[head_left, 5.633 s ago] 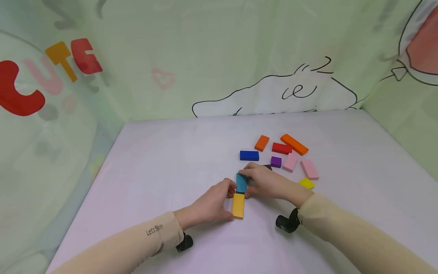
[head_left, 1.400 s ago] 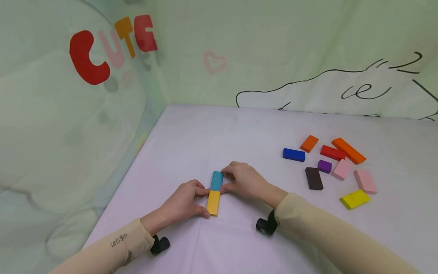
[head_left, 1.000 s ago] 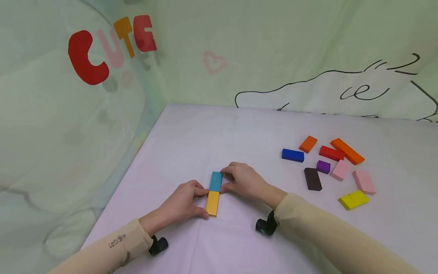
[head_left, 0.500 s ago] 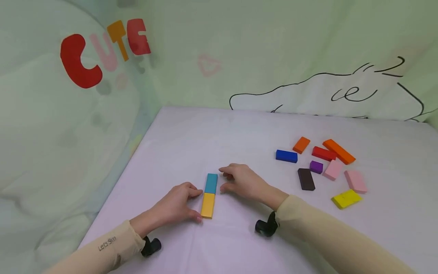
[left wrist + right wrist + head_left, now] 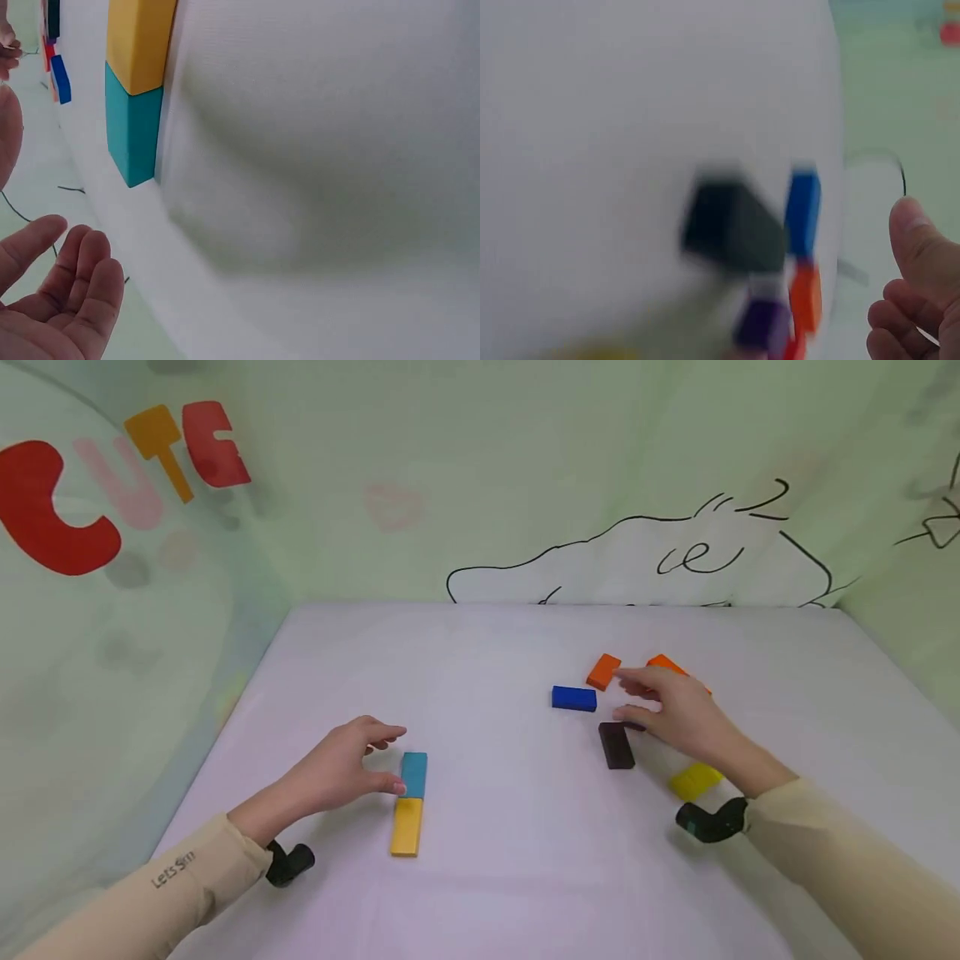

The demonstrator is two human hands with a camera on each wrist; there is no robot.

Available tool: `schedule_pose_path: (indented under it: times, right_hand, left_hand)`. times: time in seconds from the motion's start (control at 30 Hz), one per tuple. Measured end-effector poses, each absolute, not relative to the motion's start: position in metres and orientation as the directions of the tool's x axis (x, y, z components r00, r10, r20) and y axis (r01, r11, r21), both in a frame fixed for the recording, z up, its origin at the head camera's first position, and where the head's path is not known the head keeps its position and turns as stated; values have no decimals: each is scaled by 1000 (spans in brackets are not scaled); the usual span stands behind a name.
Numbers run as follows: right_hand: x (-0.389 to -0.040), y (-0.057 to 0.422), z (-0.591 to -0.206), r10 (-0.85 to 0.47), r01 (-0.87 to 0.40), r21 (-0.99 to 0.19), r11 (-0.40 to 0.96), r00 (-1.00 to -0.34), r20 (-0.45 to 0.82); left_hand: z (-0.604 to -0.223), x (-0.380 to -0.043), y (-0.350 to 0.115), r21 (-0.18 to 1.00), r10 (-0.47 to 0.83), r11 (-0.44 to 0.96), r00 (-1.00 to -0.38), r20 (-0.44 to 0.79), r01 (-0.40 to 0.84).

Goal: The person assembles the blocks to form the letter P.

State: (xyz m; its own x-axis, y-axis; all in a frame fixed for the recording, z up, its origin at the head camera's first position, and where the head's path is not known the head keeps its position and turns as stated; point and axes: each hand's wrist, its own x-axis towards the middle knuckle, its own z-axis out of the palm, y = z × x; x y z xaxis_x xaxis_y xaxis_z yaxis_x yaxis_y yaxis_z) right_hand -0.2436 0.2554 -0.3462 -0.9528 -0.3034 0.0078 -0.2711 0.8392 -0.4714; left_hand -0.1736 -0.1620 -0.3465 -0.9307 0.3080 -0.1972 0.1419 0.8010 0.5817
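Observation:
A teal block (image 5: 415, 768) and an amber-yellow block (image 5: 407, 828) lie end to end in a straight line on the table. My left hand (image 5: 330, 768) hovers just left of them, fingers loosely extended; its thumb overlaps the teal block in the head view, but the left wrist view shows the hand apart from it. Farther right, my right hand (image 5: 678, 710) is over the scattered blocks, thumb and fingers spread with nothing between them. Near its fingertips are a short orange block (image 5: 603, 672), a blue block (image 5: 573, 698) and a dark block (image 5: 617, 746). The hand hides the pink blocks.
A yellow block (image 5: 694, 782) lies under my right wrist, and a longer orange block (image 5: 666, 663) shows behind that hand. A purple block (image 5: 769, 322) and a red block (image 5: 796, 349) appear in the right wrist view. A printed cloth wall (image 5: 360, 552) borders the white table (image 5: 480, 893).
My right hand has let go of the teal block and moved right over the scattered blocks. My left hand has come off the amber-yellow block and shifted forward. The head view has turned right.

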Motion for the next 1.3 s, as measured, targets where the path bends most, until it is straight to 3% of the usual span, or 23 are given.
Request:
schedule_pose_path:
  times: [0.23, 0.37, 0.5, 1.0, 1.3]
  right_hand:
    - [-283, 338, -335, -240, -179, -373, 910, -963, -124]
    - [-283, 379, -333, -202, -142, -312, 939, -965, -169]
    - [-280, 400, -335, -173, -111, -293, 950, -965, -195]
    - [-294, 389, -350, -203, -127, -327, 936, -957, -209]
    - [-324, 369, -350, -354, -244, -333, 911, -876, -327]
  left_hand:
    - [-360, -162, -174, 582, 325, 800, -920, -218, 145]
    - [-370, -168, -166, 559, 425, 789, -883, -198, 254]
    - [-376, -173, -159, 540, 458, 793, -860, -224, 282]
    - [-383, -165, -160, 510, 431, 814, -878, -209, 278]
    - [-384, -157, -167, 498, 396, 831, -892, -220, 246]
